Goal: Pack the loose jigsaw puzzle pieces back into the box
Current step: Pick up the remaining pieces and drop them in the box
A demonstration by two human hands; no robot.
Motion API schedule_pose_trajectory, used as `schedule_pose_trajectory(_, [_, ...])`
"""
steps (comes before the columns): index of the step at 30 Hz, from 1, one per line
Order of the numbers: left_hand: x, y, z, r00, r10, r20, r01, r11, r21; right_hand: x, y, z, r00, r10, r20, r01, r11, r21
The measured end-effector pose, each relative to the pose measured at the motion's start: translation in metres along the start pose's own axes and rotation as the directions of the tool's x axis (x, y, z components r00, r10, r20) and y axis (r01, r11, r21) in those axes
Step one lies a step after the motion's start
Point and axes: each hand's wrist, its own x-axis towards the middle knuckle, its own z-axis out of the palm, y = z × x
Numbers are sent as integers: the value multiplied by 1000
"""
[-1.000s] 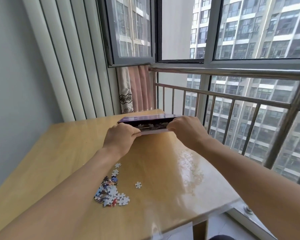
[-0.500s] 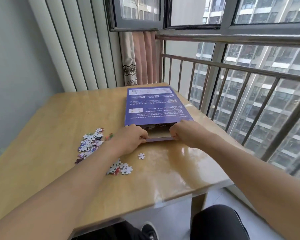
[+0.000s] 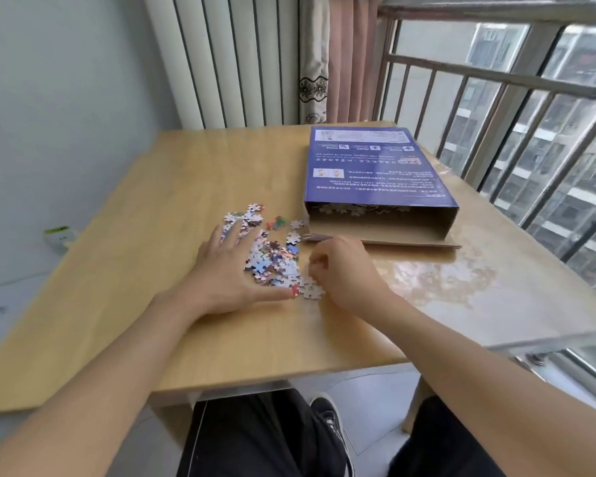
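A flat blue printed box (image 3: 375,170) is lying along the right edge of the pale wooden table (image 3: 152,208), toward the far right corner, its near end gaping open with a brown cardboard flap resting on the tabletop; a few pieces are showing just inside the mouth. A heap of loose jigsaw pieces (image 3: 272,253), small and knobbed, some colourful and some showing white backs, is sitting near the middle of the table, just beside the box's open near-left corner. The left hand (image 3: 227,270) is lying flat with fingers spread, touching the heap's left side. The right hand (image 3: 341,270) is curling its fingers at the heap's right side; whether it is pinching a piece cannot be told. A metal railing (image 3: 496,84) and a ribbed white wall panel (image 3: 234,60) are standing behind the table, with a pink curtain (image 3: 348,60) between them. The glossy right part of the tabletop is reflecting light.
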Motion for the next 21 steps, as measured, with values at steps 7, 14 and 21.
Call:
schedule_pose_trajectory(7, [12,-14,10,992,76,-97,-90,984,-151,34,-32,-6,998,-57,-40,66,960,271])
schedule_pose_trajectory(14, [44,-53,-27,964,53,-261,-186,837,-515,91,-58,-29,874,-58,482,121,987,-101])
schedule_pose_trajectory(21, [64,-67,-9,991,-77,-108,23,903,-430,118,-61,15,833,-8,553,69,994,-90])
